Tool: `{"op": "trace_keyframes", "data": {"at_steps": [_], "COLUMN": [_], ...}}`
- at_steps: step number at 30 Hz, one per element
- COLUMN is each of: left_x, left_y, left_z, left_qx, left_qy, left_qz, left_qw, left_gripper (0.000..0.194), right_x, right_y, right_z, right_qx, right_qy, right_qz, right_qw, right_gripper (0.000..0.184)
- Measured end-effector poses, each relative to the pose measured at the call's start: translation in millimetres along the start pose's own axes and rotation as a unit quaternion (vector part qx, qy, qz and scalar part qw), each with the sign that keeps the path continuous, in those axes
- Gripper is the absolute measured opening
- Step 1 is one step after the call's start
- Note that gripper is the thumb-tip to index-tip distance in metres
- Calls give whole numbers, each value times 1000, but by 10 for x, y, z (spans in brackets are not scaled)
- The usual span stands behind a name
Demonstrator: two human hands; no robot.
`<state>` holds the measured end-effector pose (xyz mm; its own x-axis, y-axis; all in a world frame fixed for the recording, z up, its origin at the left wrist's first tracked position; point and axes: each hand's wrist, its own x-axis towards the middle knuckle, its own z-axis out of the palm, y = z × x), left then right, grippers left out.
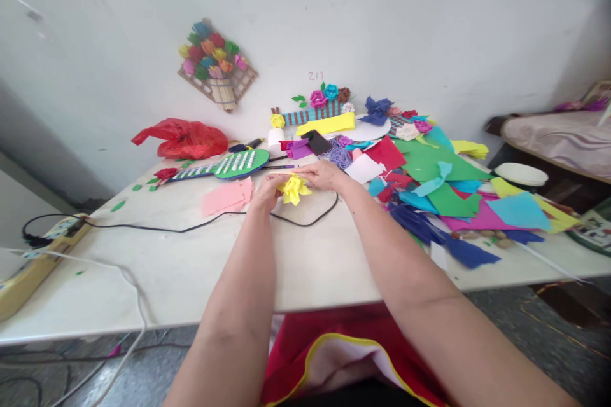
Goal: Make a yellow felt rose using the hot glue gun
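Left hand (270, 189) gripping yellow flower (296, 190); right hand (322, 174) touching it, grip unclear; pink paper (227, 198) lying near left hand.

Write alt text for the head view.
A person's left hand and right hand hold a yellow flower above a table. Coloured paper pieces lie heaped on the right, a red bag at the back left, and a flower bouquet hangs on the wall.
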<state>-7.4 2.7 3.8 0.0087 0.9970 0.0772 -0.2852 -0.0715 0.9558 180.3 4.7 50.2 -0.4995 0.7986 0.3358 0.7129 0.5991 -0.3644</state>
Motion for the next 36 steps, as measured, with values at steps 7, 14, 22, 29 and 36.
{"op": "trace_keyframes", "data": {"at_steps": [7, 14, 22, 29, 36], "left_x": [-17, -12, -22, -33, -28], "left_y": [8, 6, 17, 25, 24], "left_z": [26, 35, 33, 42, 41], "left_qx": [9, 24, 35, 41, 25], "left_qy": [-7, -8, -15, -17, -13], "left_qz": [3, 1, -1, 1, 0], "left_qw": [1000, 1000, 999, 999, 1000], "left_gripper": [23, 24, 25, 25, 22], "right_x": [12, 6, -15, 5, 24], "right_y": [-63, -117, -165, -99, -107], "right_z": [9, 9, -8, 56, 50], "right_qx": [-47, -71, -79, -65, -51], "right_qy": [32, 41, 37, 54, 41], "right_qz": [37, 49, 53, 40, 59], "right_qw": [998, 995, 995, 996, 996], "right_gripper": [33, 31, 34, 34, 32]}}
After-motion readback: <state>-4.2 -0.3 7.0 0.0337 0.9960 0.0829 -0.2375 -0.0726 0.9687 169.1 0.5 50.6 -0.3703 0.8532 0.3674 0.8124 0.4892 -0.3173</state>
